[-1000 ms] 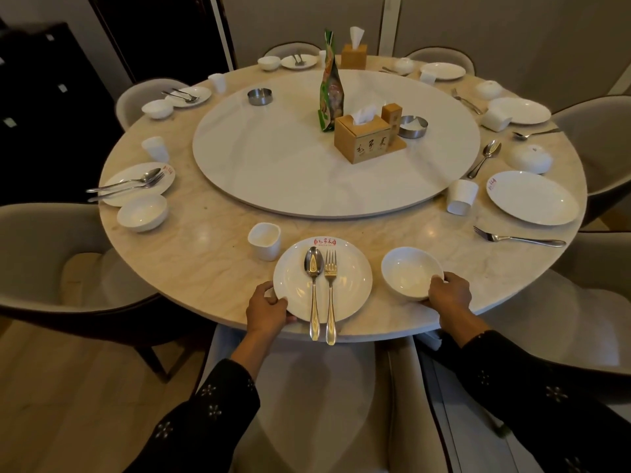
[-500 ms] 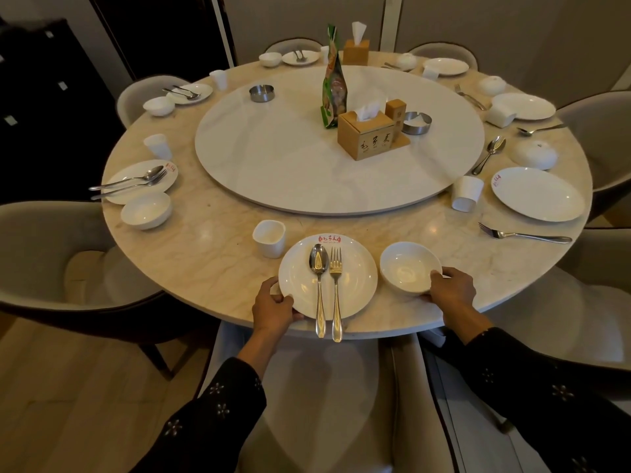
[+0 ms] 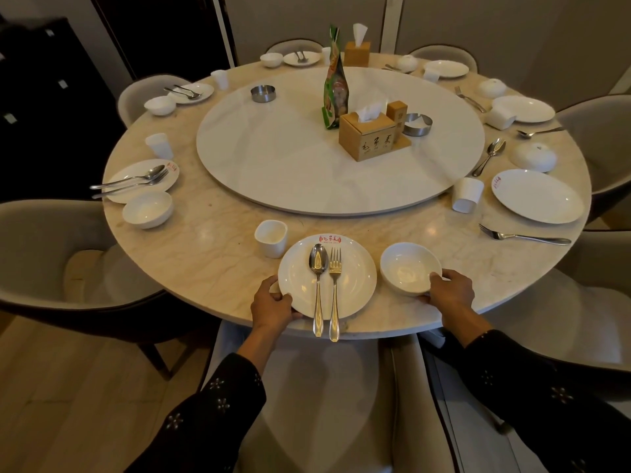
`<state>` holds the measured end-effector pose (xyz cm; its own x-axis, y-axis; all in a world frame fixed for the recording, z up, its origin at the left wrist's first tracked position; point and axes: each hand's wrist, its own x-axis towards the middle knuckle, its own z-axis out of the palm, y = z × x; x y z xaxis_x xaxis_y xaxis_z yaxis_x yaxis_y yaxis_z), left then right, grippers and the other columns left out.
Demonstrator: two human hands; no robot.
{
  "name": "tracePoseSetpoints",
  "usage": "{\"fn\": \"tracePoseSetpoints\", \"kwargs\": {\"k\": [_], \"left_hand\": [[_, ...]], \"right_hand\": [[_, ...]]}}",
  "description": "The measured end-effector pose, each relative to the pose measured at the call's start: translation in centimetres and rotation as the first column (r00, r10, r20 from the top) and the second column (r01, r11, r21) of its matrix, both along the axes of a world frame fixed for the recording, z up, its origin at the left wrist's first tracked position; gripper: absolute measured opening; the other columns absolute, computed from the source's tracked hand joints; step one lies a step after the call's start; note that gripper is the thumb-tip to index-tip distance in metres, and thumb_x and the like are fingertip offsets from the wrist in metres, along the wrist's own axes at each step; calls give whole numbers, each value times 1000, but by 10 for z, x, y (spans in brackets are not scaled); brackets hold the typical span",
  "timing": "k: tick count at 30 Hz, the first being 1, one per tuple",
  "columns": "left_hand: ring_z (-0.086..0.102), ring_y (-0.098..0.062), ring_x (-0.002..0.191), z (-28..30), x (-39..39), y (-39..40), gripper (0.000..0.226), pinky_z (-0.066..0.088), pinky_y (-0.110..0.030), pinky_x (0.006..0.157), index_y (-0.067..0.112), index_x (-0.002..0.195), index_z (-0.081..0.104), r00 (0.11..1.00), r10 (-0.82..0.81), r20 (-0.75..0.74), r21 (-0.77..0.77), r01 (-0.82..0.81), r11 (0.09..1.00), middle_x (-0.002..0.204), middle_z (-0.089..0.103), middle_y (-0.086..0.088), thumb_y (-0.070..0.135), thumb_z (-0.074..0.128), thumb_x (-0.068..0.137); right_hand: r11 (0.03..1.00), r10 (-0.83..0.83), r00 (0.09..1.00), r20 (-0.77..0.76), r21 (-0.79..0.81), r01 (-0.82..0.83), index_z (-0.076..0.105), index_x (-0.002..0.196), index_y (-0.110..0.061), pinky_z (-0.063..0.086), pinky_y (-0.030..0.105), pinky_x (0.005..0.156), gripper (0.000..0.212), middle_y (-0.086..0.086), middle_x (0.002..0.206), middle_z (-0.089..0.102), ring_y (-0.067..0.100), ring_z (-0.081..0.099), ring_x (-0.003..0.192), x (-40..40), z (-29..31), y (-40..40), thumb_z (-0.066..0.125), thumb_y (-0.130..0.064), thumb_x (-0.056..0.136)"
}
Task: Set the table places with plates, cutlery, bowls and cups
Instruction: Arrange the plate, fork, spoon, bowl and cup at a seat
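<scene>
head view: round table (image 3: 211,254), near edge. plate (image 3: 355,285) sits at the near edge, its front rim just inside the table lip. spoon (image 3: 318,268) and fork (image 3: 334,271) lie side by side on the plate, long axes running from the near edge toward the table centre, handles overhanging the front rim. left hand (image 3: 271,303) grips the plate's left rim, thumb on top, fingers curled under. bowl (image 3: 409,268) stands just right of the plate, apart from it by a narrow gap. right hand (image 3: 450,291) clasps the bowl's right side, thumb on the rim. cup (image 3: 271,238) stands upright just beyond the plate's far-left rim, untouched. judgement: final squaring of this place; each hand is already on its own piece, bowl lying left of the right fingers. places toward the right edge appear unfinished.
</scene>
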<state>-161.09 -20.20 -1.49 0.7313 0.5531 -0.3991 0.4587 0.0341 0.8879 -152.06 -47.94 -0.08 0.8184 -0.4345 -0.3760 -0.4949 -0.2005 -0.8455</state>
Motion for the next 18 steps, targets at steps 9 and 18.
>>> {"fn": "tracePoseSetpoints", "kwargs": {"k": [9,18], "left_hand": [[65,-38,100,2,0,1,52,61,-39,57,15,132,49,1000,2,-13,-39,-3,999,119,62,-20,-5,62,85],[58,-22,79,12,-8,9,31,49,-32,68,10,117,53,998,37,-44,208,-27,978,88,61,-7,23,63,91]], "right_hand": [[1000,7,1000,-19,-1,-7,59,126,-2,59,43,71,36,18,134,53,39,58,110,0,-1,1,58,-13,92],[997,54,998,-38,-46,-56,49,135,-6,53,47,91,48,17,137,51,36,55,117,-16,16,-3,57,-30,94]]}}
